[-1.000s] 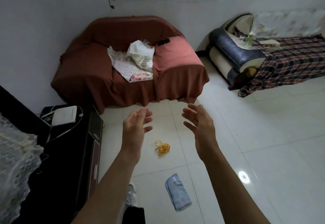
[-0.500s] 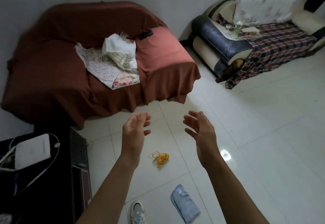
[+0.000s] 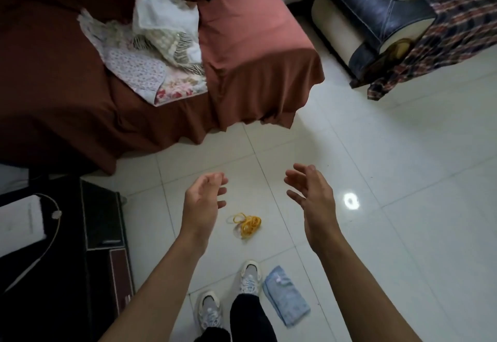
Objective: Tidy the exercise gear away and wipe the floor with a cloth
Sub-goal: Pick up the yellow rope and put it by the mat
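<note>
A tangled yellow elastic band (image 3: 247, 225) lies on the white tiled floor (image 3: 403, 247) between my outstretched arms. A folded light-blue cloth (image 3: 286, 298) lies on the floor beside my right shoe. My left hand (image 3: 204, 202) hovers above and left of the band, fingers loosely curled and holding nothing. My right hand (image 3: 312, 196) hovers to the right of the band, fingers spread and empty. Both hands are well above the floor.
A sofa under a rust-brown cover (image 3: 255, 46) stands ahead with white and floral fabrics (image 3: 153, 46) piled on it. A dark leather couch with a plaid blanket (image 3: 403, 19) is at the right. A black cabinet (image 3: 67, 261) with a white device stands at the left. My shoes (image 3: 228, 296) are below.
The view has tilted down and moved forward, so the window has left the frame and my shoes show. Both hands stay raised and empty; the left hand's fingers have curled slightly.
</note>
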A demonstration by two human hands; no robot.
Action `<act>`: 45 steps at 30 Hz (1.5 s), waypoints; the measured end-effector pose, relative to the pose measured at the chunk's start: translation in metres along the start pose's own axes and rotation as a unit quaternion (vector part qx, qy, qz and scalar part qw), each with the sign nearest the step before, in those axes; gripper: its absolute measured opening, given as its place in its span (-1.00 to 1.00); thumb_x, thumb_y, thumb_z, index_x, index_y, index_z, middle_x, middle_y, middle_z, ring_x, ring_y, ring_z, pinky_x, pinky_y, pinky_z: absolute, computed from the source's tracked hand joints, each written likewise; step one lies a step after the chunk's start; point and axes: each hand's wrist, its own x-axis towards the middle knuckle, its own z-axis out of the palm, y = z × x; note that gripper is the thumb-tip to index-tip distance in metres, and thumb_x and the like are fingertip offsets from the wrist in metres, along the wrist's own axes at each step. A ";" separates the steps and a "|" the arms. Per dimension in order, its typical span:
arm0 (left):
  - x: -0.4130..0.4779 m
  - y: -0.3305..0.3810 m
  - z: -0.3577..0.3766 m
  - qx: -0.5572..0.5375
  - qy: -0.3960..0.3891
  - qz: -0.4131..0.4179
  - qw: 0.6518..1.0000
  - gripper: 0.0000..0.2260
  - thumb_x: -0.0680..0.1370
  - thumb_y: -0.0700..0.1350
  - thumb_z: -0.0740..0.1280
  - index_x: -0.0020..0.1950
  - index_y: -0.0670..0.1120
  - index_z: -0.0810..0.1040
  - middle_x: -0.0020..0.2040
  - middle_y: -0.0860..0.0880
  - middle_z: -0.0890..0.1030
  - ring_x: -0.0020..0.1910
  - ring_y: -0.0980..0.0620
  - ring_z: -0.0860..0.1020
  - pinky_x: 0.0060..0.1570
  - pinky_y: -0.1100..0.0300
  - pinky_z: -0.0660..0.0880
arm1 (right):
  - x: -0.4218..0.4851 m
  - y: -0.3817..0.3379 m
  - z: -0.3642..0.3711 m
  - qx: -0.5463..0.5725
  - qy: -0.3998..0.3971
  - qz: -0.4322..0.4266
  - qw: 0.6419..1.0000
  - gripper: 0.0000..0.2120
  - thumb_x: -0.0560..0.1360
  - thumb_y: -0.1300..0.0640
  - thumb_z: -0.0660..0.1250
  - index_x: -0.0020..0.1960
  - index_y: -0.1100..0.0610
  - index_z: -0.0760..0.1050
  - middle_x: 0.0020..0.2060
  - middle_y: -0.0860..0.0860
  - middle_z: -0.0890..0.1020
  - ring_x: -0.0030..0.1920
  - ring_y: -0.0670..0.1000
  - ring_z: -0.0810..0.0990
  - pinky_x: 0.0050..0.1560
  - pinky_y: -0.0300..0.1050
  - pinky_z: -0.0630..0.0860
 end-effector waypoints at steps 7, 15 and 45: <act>0.075 -0.125 0.020 0.074 -0.009 -0.067 0.995 -0.81 0.65 -0.04 0.24 0.03 0.05 0.66 0.04 0.06 0.69 0.08 -0.03 0.61 0.05 -0.02 0.55 | 0.087 0.124 -0.010 -0.002 0.036 0.072 0.997 -0.74 0.68 0.00 0.14 0.16 0.07 0.56 0.07 0.04 0.69 0.12 -0.01 0.66 0.21 0.05 0.54; 0.190 -0.329 0.037 0.164 -0.045 -0.109 0.979 -0.78 0.47 0.21 0.25 -0.05 0.24 0.66 -0.10 0.23 0.68 -0.01 0.03 0.62 0.06 -0.05 0.57 | 0.181 0.343 0.003 -0.050 0.060 0.138 0.987 -0.77 0.67 0.00 0.15 0.17 0.02 0.55 0.09 -0.01 0.65 0.15 -0.03 0.63 0.18 0.04 0.56; 0.349 -0.614 0.095 0.284 -0.163 -0.128 0.936 -0.61 0.44 -0.31 0.44 0.13 0.11 0.59 -0.05 0.03 0.67 -0.11 0.02 0.64 -0.12 0.17 0.60 | 0.367 0.622 0.028 -0.308 -0.060 0.168 0.935 -0.70 0.44 -0.02 0.46 0.12 -0.07 0.47 0.11 0.09 0.54 0.01 0.06 0.61 0.10 0.15 0.61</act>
